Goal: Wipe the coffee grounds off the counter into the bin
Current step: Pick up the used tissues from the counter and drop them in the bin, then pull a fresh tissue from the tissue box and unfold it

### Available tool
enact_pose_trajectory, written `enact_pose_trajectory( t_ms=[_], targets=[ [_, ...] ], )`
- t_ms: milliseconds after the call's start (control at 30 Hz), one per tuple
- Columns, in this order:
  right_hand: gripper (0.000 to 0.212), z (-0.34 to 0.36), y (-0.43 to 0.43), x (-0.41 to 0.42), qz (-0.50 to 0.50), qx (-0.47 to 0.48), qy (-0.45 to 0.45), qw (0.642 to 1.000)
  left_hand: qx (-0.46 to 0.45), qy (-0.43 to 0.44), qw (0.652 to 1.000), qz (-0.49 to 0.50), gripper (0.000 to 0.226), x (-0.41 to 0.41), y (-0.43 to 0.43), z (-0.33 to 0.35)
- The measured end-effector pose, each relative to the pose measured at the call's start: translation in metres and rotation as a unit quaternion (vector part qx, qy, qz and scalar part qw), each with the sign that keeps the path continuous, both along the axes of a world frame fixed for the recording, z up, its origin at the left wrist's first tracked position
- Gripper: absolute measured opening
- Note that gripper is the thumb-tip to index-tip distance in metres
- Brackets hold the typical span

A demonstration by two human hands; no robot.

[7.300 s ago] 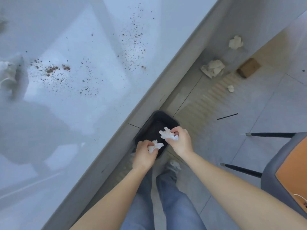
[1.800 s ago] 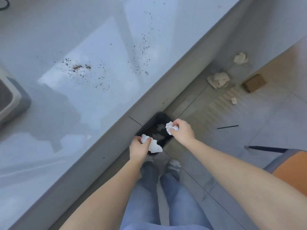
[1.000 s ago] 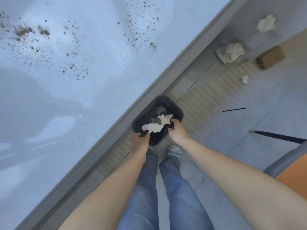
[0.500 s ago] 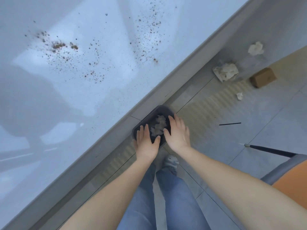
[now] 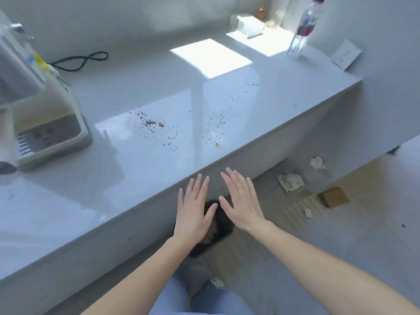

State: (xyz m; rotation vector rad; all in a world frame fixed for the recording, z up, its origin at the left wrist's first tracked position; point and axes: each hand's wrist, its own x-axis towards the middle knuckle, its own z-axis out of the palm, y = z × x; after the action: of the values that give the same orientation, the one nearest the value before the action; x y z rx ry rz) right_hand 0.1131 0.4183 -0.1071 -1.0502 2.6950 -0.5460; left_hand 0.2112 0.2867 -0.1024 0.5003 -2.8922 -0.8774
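Observation:
Brown coffee grounds lie scattered on the glossy grey counter, with a second sprinkle of grounds nearer the front edge. The black bin stands on the floor against the counter's side, mostly hidden behind my hands, with crumpled paper dimly visible inside. My left hand and my right hand hover flat above the bin, fingers spread, both holding nothing.
A white coffee machine stands at the counter's left, a black cable behind it. A bottle and a white box sit at the back right. Crumpled tissues and a cardboard box lie on the floor.
Both hands let go of the crumpled tissues into the bin, then opened flat and rose above it. The view has lifted from the floor to take in the whole counter.

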Motion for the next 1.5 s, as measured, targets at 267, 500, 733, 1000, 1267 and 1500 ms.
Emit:
enact_pose_trajectory(
  t_ms=[267,500,733,1000,1267,1500],
  targets=[
    [0.063,0.101,-0.084,-0.001,0.158,-0.026,0.107,0.981,-0.125,0.068,0.985,0.101,0.071,0.040,-0.072,0.104],
    [0.062,0.147,-0.178,0.062,0.294,-0.096,0.137,0.941,-0.171,0.106,0.961,0.187,0.074,0.114,-0.140,0.152],
    [0.063,0.176,-0.296,0.123,0.387,-0.141,0.116,0.904,-0.181,0.100,0.937,0.282,0.074,0.193,-0.225,0.178],
    [0.064,0.172,-0.423,0.191,0.410,-0.141,0.088,0.897,-0.163,0.081,0.926,0.332,0.073,0.255,-0.361,0.177],
    [0.049,0.160,-0.524,0.215,0.311,-0.133,-0.083,0.937,-0.030,0.084,0.935,0.343,0.074,0.270,-0.471,0.141],
    [0.039,0.148,-0.590,0.220,0.140,-0.130,-0.214,0.958,0.051,0.069,0.920,0.384,0.061,0.232,-0.522,0.112]
  ],
)
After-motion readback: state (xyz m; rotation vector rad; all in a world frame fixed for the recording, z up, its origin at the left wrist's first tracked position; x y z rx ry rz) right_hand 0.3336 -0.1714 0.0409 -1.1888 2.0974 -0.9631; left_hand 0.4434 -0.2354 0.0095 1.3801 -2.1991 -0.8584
